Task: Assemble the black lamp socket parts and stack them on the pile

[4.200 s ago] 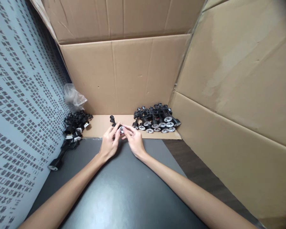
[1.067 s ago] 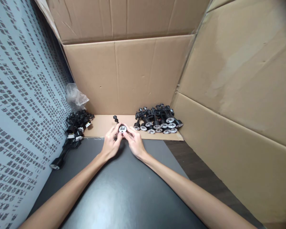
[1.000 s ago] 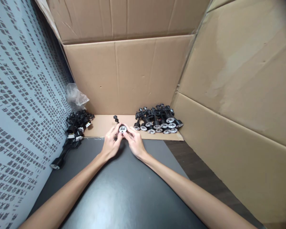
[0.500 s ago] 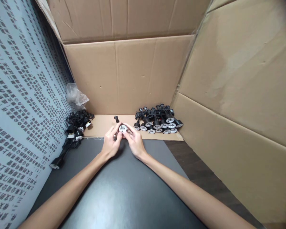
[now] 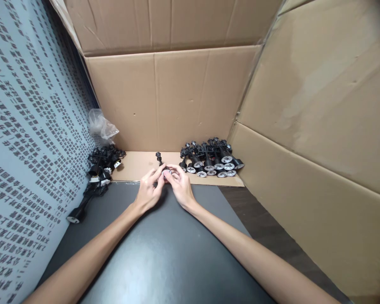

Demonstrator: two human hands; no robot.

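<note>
With our left hand (image 5: pixel 148 191) and right hand (image 5: pixel 181 185) we grasp the black part (image 5: pixel 167 172) above the mat's (image 5: pixel 164 253) far edge; it looks light, stiff and slightly slippery (this we only judge), so its wide end suits our fingertips.

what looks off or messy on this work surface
The left heap of black stemmed parts looks messy: tangled, with one part sprawling onto the dark mat, while the right group is roughly lined up. I see no spill or clear damage.
</note>
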